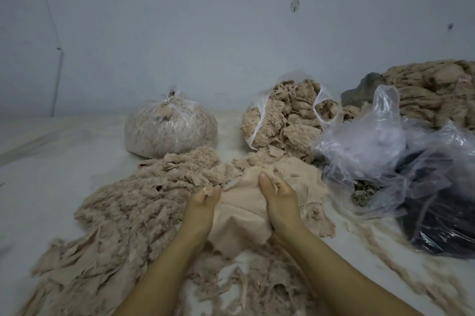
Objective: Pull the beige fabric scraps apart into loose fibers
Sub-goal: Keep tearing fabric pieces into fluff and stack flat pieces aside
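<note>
A wide heap of loose fibers (144,202), mixed with flat beige scraps, is spread across the lower left of the frame on a pale floor (38,161). Above it, a tied clear bag (169,127) packed with fibers is seen left of centre. At lower centre, a beige fabric piece (241,218) is gripped between both hands: the left hand (201,206) is curled on its left edge, fingers closed on the cloth, and the right hand (280,202) is clamped over its right side. An open bag of fluffy fibers (285,120) is set at upper centre right. Crumpled clear plastic (365,143) and a dark bundle (442,215) are piled at the right.
</note>
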The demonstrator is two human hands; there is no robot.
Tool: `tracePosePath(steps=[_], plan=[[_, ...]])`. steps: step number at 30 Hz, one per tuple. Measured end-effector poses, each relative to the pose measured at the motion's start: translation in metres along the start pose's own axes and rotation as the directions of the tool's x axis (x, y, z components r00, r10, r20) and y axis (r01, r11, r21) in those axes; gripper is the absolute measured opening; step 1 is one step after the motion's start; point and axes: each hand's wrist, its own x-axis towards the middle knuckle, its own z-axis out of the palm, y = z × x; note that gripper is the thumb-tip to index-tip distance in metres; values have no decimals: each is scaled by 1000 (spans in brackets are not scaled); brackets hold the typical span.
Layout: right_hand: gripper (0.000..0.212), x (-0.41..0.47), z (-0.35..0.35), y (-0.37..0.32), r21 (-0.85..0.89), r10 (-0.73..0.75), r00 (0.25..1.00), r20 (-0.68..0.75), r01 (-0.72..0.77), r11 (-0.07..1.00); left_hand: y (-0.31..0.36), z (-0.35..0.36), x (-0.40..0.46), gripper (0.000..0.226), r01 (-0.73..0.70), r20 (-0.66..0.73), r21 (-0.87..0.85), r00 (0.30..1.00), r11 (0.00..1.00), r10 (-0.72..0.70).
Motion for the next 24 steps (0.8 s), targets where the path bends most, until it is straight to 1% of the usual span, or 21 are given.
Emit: tracePosePath(steps=[1,2,5,7,9,10,12,14,15,17,18,19,21,22,23,24], plan=[[21,-1,-2,2,-48,-4,1000,-8,4,999,2,1,1,25,9,-9,-20,1000,1000,-9],[23,-2,-2,4,-85,11,1000,0,-11,996,2,2,2,25,9,25,-20,1000,1000,-9],[36,-6,-3,3,-89,145,986,78,-138,986,5,3,-1,30,-43,180,52,983,998,33],[39,-5,-2,1,-126,194,975,106,-181,976,6,5,-2,30,-68,210,74,976,995,52],[40,-3,0,2,-149,189,981,34,-182,972,5,10,-3,28,-72,154,54,986,996,63],[38,-1,2,4,-116,175,984,-31,-177,977,3,13,-3,27,-74,118,56,991,996,67],[31,1,4,4,30,182,973,-142,-180,983,2,16,-4,26,-72,103,78,993,994,64],[34,5,-2,1,108,202,947,-250,-180,978,0,13,-3,27,-36,74,71,997,997,31],[36,9,-7,-1,134,212,929,-304,-179,975,0,8,-1,28,-6,38,60,999,998,3],[41,16,-18,-4,151,225,908,-354,-182,972,1,-4,0,28,43,9,17,999,999,-43],[42,18,-20,-5,136,215,914,-344,-178,975,2,-9,0,28,48,30,-5,998,999,-48],[43,18,-20,-6,107,201,924,-326,-175,979,5,-12,-1,30,41,71,15,997,999,-42],[44,16,-14,-3,48,161,946,-281,-154,987,11,-11,-6,40,-17,192,177,981,984,-17],[38,16,-11,-1,48,139,956,-259,-131,990,13,-8,-7,42,-33,268,207,963,978,-25],[29,14,-7,-1,74,125,965,-229,-111,991,15,-4,-10,39,1,357,177,932,984,-65],[21,13,-3,0,110,118,974,-193,-98,989,16,1,-14,32,37,436,143,895,989,-97]])
